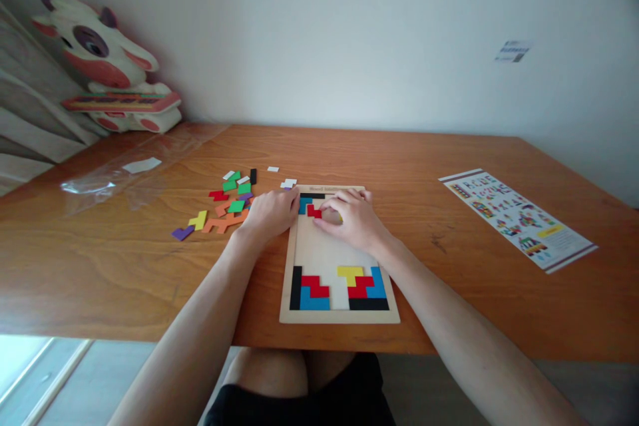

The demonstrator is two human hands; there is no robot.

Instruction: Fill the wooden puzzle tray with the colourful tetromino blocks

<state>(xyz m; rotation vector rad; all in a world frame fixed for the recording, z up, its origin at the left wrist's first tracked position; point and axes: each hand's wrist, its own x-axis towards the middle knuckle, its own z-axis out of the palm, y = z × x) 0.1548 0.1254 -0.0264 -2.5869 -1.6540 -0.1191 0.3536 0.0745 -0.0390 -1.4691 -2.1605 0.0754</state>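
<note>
We see the wooden tray [339,318] lying lengthwise on the table [424,160] between both forearms, presumably so that either hand can reach its far end. The left hand [272,214] rests palm down at the tray's upper left edge, which would steady the frame; its fingertips are partly hidden, so we cannot tell whether they pinch anything. The right hand [353,216] arches over the upper part, thumb and fingers bent beside a red piece [313,211], with a bit of yellow showing beneath. From this angle we cannot say if that hand grips a piece or merely presses one flat.

At the near end, a black bar [295,288] stands along the left wall and a black strip [368,304] lies along the bottom, their straight sides suiting the frame. Loose pieces [227,220] lie scattered just beyond the left forearm, within easy reach, while the printed sheet [519,216] lies well apart on the right.
</note>
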